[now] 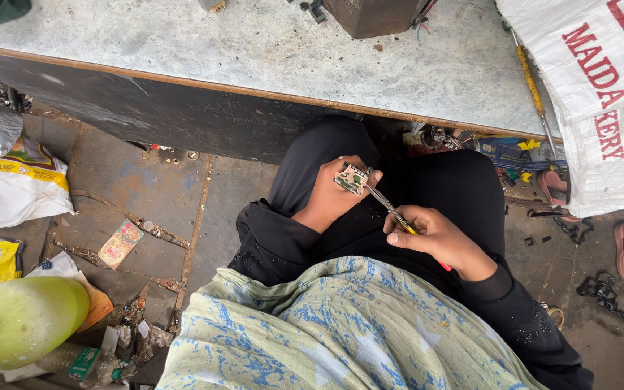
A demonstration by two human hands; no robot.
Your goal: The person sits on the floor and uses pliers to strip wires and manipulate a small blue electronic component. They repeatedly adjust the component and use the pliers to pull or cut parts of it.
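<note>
Small circuit board held steady over the lap while a screwdriver tip is applied to it.

The left hand (328, 196) pinches the small circuit board (353, 178) between thumb and fingers, tilting its face upward toward the eye and resting on the knee for support. The right hand (438, 235) is closed pen-fashion around a yellow-handled screwdriver (391, 211), its shaft angled up-left so the tip touches the board's edge. Both are below the workbench (269, 54) edge; a second screwdriver (534, 92) lies on the bench beside a white sack (594, 79).
</note>
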